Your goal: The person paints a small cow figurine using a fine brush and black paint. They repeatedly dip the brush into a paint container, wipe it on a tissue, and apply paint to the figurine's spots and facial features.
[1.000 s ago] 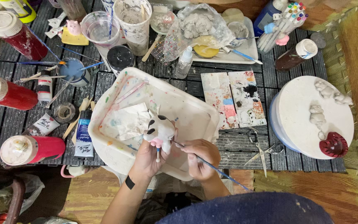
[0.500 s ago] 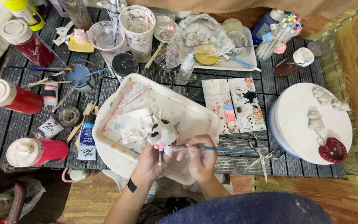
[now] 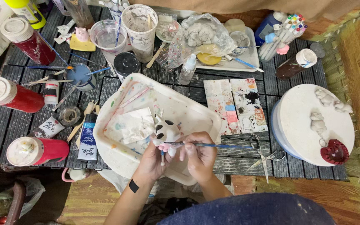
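Observation:
My left hand holds a small white clay figurine with black spots and a pink underside, just above the near side of a paint-stained white tray. My right hand grips a thin blue-handled paintbrush lying almost level, its tip at the figurine's lower part and its handle pointing right. A crumpled white paper towel lies in the tray, left of the figurine.
Red paint bottles stand at the left. Cups, brushes and a bag of clay pieces crowd the back. A paint palette and scissors lie right of the tray. A round white board carries clay figures at the right.
The paintbrush has swung from pointing down and to the right to almost level. Both hands and the figurine stay over the tray's near side.

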